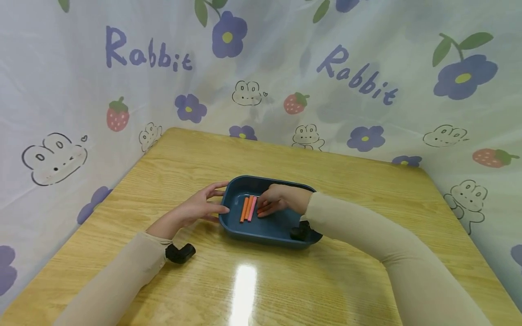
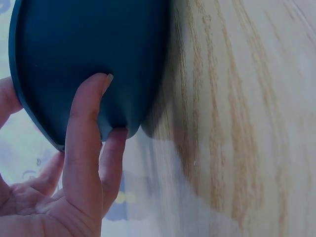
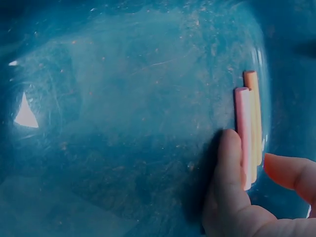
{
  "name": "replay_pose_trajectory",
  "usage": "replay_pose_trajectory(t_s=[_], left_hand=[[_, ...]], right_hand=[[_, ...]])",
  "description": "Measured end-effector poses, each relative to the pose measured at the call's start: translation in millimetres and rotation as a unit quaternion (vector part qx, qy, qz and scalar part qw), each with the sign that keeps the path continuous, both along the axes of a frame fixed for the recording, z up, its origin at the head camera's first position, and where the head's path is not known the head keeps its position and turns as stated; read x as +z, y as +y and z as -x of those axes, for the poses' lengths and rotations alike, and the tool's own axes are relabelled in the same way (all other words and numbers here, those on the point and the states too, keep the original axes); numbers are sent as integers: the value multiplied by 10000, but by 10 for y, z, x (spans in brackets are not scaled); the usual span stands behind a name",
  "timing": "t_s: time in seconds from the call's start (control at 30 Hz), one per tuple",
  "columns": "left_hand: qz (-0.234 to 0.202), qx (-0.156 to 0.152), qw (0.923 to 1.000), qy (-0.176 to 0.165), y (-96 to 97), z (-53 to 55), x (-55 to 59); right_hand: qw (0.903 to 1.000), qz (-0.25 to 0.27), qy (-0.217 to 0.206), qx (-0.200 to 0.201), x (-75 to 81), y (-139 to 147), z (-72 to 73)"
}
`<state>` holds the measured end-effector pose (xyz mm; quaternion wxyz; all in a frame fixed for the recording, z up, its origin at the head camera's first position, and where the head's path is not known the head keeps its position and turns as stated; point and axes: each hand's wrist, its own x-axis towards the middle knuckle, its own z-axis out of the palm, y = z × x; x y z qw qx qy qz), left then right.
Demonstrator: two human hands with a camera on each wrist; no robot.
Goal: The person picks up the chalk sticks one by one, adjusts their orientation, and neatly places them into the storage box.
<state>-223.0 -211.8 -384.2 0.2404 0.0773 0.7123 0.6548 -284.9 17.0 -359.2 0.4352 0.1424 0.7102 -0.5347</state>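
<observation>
My left hand [image 1: 195, 208] grips the left end of a dark blue rectangular tray [image 1: 261, 236]. Its thumb lies at the rim, and in the left wrist view its fingers [image 2: 84, 138] press the tray's outer wall. Inside the tray three slim sticks lie side by side, two orange sticks [image 1: 244, 210] and a pink stick [image 1: 252, 209]. My right hand [image 1: 277, 199] reaches down into the tray just right of them. In the right wrist view its finger is against the pink stick [image 3: 243, 133], with the thumb apart on the far side of the orange sticks [image 3: 255, 123].
The tray stands on a light wooden table [image 1: 195, 158]. A white cloth [image 1: 269, 54] with rabbits, flowers and strawberries hangs around its back and sides. Black straps [image 1: 179, 253] show at both sleeve cuffs.
</observation>
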Motion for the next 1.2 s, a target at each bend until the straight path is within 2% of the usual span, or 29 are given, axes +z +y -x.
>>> replay_pose_trajectory(t_s=[0.13,0.3,0.6,0.77,0.97,1.2], left_hand=[[52,11,10000,14,4,16,-13],[88,8,10000,45,17,15,-3],[134,-29,9999,88,14,11,-4],[154,-23,9998,96,12,20,-8],[171,-27,9998,122,28,31,-3],[250,8,9996,130,35,15,-4]], right_hand=[[9998,106,0,147,21,44,20],[9988,131,195,435,95,104,13],[9905,887,676,803,334,235,-147],[9834,1048,982,1108,459,388,-229],[9801,1159,1229,1046,536,620,-317],[9781,1205,1442,893,532,907,-399]])
